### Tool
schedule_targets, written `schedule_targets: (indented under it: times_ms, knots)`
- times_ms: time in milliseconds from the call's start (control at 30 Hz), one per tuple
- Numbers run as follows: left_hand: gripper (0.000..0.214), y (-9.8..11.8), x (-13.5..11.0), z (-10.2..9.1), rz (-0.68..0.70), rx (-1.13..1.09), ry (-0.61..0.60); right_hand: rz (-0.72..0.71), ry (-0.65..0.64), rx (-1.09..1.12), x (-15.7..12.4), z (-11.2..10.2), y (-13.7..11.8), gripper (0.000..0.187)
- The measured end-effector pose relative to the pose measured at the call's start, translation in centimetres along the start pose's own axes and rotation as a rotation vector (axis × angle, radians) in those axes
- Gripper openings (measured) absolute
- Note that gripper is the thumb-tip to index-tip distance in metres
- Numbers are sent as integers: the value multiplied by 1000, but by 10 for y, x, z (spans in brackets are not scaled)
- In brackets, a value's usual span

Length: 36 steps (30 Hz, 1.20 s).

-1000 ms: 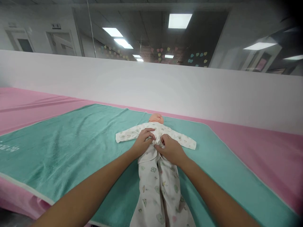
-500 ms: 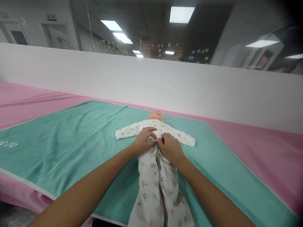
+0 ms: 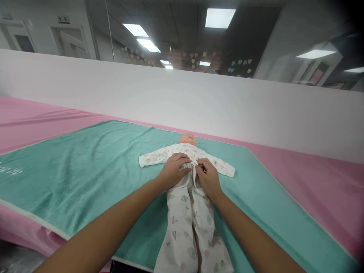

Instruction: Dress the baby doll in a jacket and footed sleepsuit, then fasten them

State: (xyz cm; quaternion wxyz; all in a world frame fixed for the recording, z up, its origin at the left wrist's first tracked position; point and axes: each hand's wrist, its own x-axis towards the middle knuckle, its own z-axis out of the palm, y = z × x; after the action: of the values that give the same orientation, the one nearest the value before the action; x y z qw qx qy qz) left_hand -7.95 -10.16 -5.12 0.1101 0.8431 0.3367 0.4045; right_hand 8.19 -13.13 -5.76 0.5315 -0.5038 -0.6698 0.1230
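Observation:
A baby doll [image 3: 188, 139] lies on its back on a teal towel [image 3: 85, 170], dressed in a white printed romper [image 3: 187, 223] with sleeves spread out. My left hand [image 3: 174, 170] and my right hand [image 3: 208, 177] rest on the doll's chest, fingers curled and pinching a thin white tie string [image 3: 194, 168] of the romper between them. Most of the doll's face is hidden behind my hands and the romper's collar.
The towel lies on a pink sheet [image 3: 313, 178] over a wide table. A white partition [image 3: 199, 102] runs along the far side, with glass above it. The table's near edge [image 3: 34, 231] drops off at the lower left.
My hands have drawn slightly apart on the doll's chest, and the white tie string now shows between them. The camera view has shifted a little.

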Motion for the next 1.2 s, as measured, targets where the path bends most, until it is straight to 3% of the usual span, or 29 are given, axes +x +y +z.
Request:
schedule_targets:
  times_ms: [333,533,767,833,1033,1200]
  knots:
    - [16,2,0,-1,12,46,-22,174,29,149,-1,-1,5,23]
    - [11,4,0,0,-35,35,49,197,-71,244,-1,-2,0,25]
    - [7,6,2,0,-95,61,51,-58,-100,68,1,-1,-3,11]
    - [9,9,3,-1,-130,32,55,-73,-108,35,2,-2,-4,12]
    - [16,15,3,-7,-338,-252,13,101,-120,123,2,-2,-6,17]
    - [18,12,2,-6,-371,-413,29,219,-131,268,1,0,-4,24]
